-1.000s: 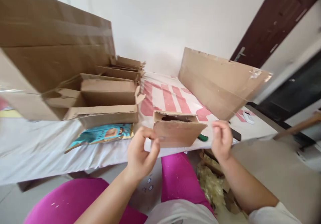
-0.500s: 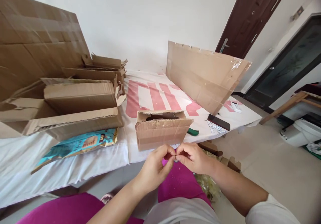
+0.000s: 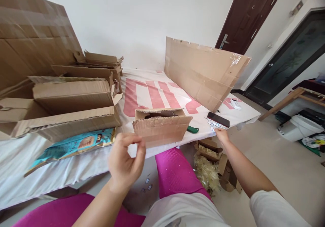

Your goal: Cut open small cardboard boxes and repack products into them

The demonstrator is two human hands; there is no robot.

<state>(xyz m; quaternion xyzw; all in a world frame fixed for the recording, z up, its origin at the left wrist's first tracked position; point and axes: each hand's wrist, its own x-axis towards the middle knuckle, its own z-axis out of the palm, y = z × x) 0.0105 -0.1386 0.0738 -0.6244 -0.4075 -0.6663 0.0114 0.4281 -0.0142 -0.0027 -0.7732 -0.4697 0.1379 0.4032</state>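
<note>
Small white slips [image 3: 215, 124] lie loose between three and four o'clock, near the front edge, where a worker's right hand [image 3: 222, 136] dips among them. Half a second earlier both hands met, fingertip to fingertip, in front of the small carton [image 3: 161, 132]; now they have parted, which suggests that the work has turned back to the slips.

Largest in view, the bench [image 3: 243, 113] wears a wrinkled white cloth [image 3: 96, 157] with blocky red print. Brown cardboard rises from it: a tall, creased sheet [image 3: 30, 27] at ten o'clock, a flat panel [image 3: 200, 71] with a glossy taped corner at two. Open-topped boxes [image 3: 83, 122], torn at the flaps, crowd nine. At eight lies a shiny, crinkled blue packet [image 3: 71, 144].

The small carton, narrow and raw-edged, stands at six. Near its left side, at seven, the left hand [image 3: 124, 161] curls thumb and forefinger into a ring (whether anything is pinched there cannot be made out). The right fingers are bunched at the slips, too small in view to show a grip. A smooth dark phone [image 3: 218, 119] lies beside the slips; a curved green handle [image 3: 193, 129] pokes out at four.
</note>
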